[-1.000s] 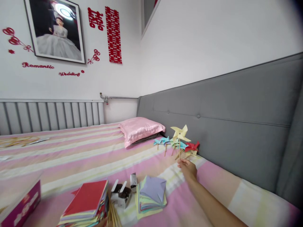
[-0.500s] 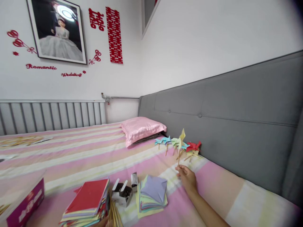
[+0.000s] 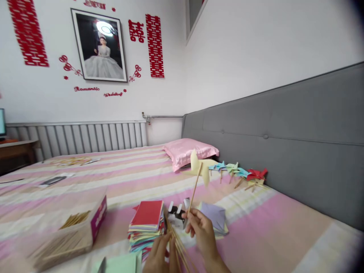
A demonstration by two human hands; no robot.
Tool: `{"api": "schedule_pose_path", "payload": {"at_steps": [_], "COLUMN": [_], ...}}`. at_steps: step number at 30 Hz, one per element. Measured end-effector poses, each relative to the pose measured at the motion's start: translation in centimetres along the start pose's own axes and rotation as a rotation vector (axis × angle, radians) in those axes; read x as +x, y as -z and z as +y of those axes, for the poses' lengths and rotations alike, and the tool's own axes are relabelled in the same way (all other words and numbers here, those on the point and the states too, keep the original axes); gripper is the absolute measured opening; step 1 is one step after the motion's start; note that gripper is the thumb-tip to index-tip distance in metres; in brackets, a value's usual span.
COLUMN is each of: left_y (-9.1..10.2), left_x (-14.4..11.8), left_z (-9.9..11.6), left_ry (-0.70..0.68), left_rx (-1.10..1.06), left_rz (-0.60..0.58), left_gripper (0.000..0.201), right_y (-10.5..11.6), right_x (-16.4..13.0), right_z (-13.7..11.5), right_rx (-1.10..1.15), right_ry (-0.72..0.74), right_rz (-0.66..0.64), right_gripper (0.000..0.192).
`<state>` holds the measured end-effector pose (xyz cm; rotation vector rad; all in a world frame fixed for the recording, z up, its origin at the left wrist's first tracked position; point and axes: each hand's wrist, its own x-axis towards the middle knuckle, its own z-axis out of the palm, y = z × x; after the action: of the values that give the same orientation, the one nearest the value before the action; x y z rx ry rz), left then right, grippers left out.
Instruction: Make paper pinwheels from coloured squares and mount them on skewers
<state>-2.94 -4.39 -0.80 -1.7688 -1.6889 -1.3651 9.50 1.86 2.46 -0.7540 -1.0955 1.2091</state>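
Observation:
A pale yellow paper pinwheel (image 3: 200, 167) on a thin wooden stick is held up in front of me, tilted slightly. My right hand (image 3: 201, 229) pinches the lower part of that stick between thumb and fingers. My left hand (image 3: 159, 253) is low at the front edge, fingers apart and pointing down, beside a bundle of loose wooden sticks (image 3: 182, 248). Just behind it stands a stack of coloured paper (image 3: 148, 213) with a red sheet on top. A small white open box (image 3: 176, 218) holding dark small pieces sits behind the sticks, partly hidden by my right hand.
Purple-topped paper squares (image 3: 213, 215) lie right of the box. Several finished pinwheels (image 3: 256, 174) rest along the grey headboard (image 3: 284, 113), near a pink pillow (image 3: 190, 151). At left is a clear box of sticks (image 3: 98, 218); green paper (image 3: 121, 263) lies under a blade-like tip.
My view has turned left. My right hand has brought the yellow pinwheel away from the other pinwheels, nearer to me, and my left hand shows more fully beside the sticks.

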Motion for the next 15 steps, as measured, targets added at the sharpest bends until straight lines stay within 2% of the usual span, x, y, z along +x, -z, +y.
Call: {"api": "schedule_pose_path", "payload": {"at_steps": [3,6,15], "left_y": [0.3,0.8,1.5], "left_x": [-1.5,-2.9,-4.0], "left_z": [0.0,0.1,1.7], "left_ry": [0.003,-0.006,-0.11], "left_rx": [0.032,0.047,0.088], "left_rz": [0.024,0.029,-0.109], "left_gripper": [0.021,0.02,0.018], "right_y": [-0.6,0.1,1.1], "right_x": [-2.7,-4.2,-5.4], "right_z": [1.4,2.1,3.4], "right_rx": [0.02,0.03,0.057], "right_ry": [-0.041,-0.064,-0.113], "right_rz": [-0.017,-0.031,-0.096], "right_gripper": [0.032,0.03,0.028]}}
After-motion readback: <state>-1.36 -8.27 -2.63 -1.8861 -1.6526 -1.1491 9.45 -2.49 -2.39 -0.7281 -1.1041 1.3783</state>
